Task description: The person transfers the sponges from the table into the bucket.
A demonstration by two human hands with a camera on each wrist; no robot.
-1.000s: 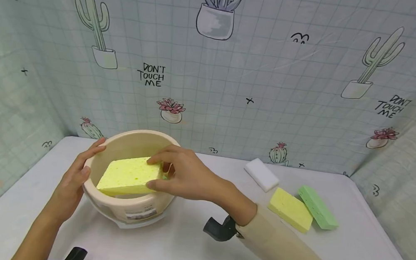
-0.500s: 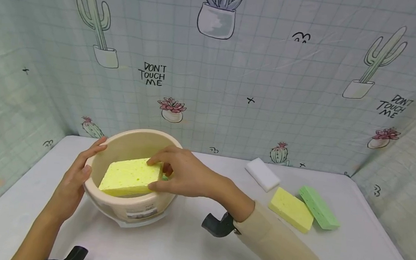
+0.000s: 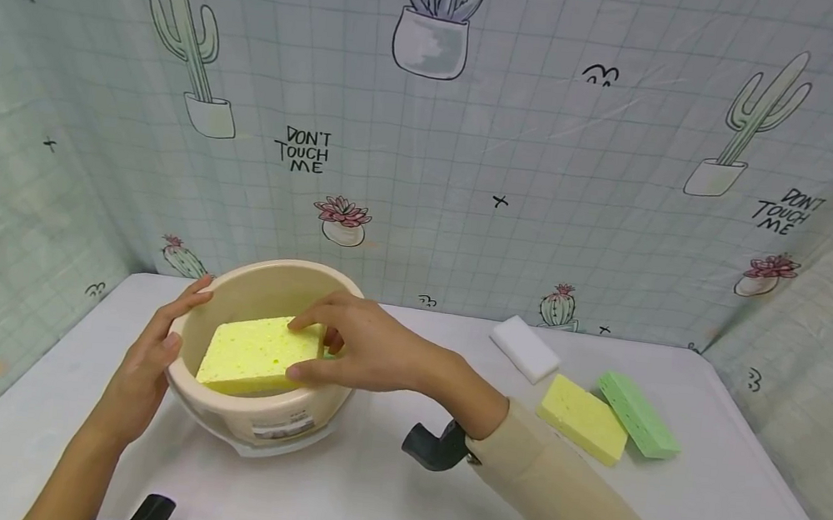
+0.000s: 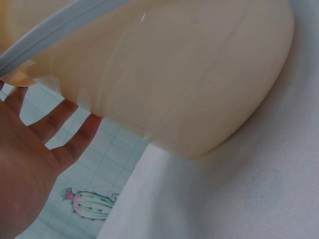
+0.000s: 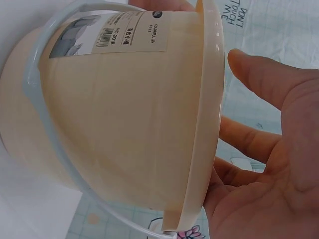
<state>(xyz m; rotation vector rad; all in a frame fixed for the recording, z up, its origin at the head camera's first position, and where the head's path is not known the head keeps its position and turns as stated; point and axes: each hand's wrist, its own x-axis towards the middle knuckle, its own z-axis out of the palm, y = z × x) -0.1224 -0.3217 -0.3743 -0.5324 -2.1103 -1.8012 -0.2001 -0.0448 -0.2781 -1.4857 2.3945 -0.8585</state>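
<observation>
A cream bucket (image 3: 231,309) with a pale grey handle stands on the white table. My left hand (image 3: 142,368) rests on its left side at the rim. In the left wrist view, extended fingertips touch the outer wall of the bucket (image 4: 199,74). Inside the bucket lies a yellow sponge (image 3: 249,353), its right end held by my right hand (image 3: 370,348) between thumb and fingers. A sliver of green shows under that hand. The right wrist view shows the right hand (image 5: 264,189) past the rim; the bucket wall hides the sponge there.
To the right on the table (image 3: 423,503) lie a white sponge (image 3: 524,350), a second yellow sponge (image 3: 584,418) and a green sponge (image 3: 638,415), which touches the yellow one. A cactus-print cloth (image 3: 474,132) hangs behind.
My right thumb and fingers have slid slightly left over the yellow sponge. The sponge and bucket stay almost in place; my left hand has not moved.
</observation>
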